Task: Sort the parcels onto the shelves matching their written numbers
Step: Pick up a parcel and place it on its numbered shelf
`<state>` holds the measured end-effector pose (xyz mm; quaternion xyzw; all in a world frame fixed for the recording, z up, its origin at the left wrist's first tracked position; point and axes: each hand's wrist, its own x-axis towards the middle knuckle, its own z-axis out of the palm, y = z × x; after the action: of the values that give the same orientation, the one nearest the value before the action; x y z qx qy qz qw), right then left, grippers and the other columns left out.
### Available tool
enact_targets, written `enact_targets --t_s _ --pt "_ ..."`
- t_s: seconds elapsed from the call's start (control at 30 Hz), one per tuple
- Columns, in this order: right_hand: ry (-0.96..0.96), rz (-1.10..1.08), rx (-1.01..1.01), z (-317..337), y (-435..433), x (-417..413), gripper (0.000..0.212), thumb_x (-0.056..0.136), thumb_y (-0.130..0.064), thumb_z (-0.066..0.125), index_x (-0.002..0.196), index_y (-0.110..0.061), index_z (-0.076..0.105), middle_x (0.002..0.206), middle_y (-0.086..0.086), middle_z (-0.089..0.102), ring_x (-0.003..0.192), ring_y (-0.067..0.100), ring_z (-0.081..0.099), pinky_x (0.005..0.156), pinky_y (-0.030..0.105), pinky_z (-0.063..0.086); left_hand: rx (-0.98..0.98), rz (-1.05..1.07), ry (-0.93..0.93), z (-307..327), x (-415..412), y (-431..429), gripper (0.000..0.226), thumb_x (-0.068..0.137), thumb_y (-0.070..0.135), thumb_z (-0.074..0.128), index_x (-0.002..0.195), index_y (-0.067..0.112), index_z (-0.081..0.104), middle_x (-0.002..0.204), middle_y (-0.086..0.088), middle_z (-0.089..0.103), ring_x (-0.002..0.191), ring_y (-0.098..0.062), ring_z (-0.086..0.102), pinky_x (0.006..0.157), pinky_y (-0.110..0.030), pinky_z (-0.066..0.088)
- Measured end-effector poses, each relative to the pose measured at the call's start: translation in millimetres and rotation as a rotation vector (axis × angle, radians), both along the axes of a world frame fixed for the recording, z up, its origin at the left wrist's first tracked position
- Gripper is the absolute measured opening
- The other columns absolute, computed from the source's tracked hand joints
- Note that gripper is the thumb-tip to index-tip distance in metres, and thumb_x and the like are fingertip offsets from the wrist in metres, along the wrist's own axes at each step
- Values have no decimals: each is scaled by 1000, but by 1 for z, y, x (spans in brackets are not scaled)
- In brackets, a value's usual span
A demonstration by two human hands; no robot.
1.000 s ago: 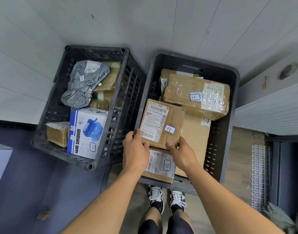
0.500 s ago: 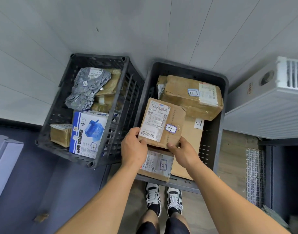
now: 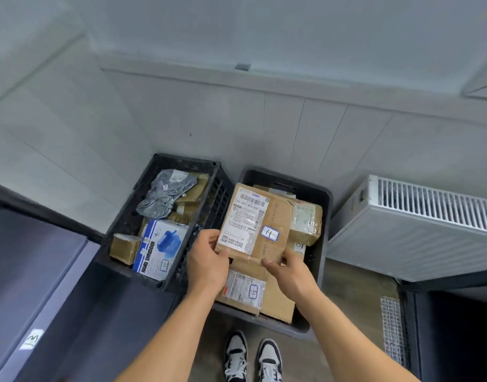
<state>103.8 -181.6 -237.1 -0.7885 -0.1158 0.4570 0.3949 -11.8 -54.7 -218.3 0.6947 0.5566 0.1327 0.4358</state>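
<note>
A: Parcel?
B: Brown parcel (image 3: pixel 278 213) is held above the right crate (image 3: pixel 323 238), label up, with a handwritten sticker.
A: Hands?
B: Left hand (image 3: pixel 208 260) grips its near left corner, thumb on top. Right hand (image 3: pixel 288 271) pinches the near right edge. Left crate (image 3: pixel 187 159) holds a blue box (image 3: pixel 161 248).
</note>
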Motion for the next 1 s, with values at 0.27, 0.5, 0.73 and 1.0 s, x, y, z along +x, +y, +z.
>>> enact_targets --t_s 0.27,0.5,0.73,1.0 --pt "-133 59 185 111 -6 -7 34 95 -26 67 126 -32 53 113 -16 65 104 5 60 84 26 45 83 37 -133 92 -25 -17 40 90 14 69 125 32 64 118 14 66 101 -3 64 78 -20 52" --pt "-268 104 362 189 -8 -38 36 97 -25 65 127 -39 51 113 -22 64 104 1 61 72 16 44 223 99 -316 166 -60 -28 42 89 13 70 124 35 64 113 16 68 101 -5 64 85 -28 55" --pt "-384 156 474 236 -23 -98 37 95 -25 66 125 -42 54 114 -22 68 104 1 63 87 26 50 300 173 -436 205 -127 -51 47 87 16 72 129 33 61 118 15 68 108 -7 63 91 -35 56" --pt "-428 238 521 266 -37 -155 40 94 -24 68 128 -39 53 114 -22 68 107 2 62 98 35 51 338 252 -526 234 -191 -86 45 86 11 74 126 29 61 114 16 66 107 -7 61 74 -10 45"
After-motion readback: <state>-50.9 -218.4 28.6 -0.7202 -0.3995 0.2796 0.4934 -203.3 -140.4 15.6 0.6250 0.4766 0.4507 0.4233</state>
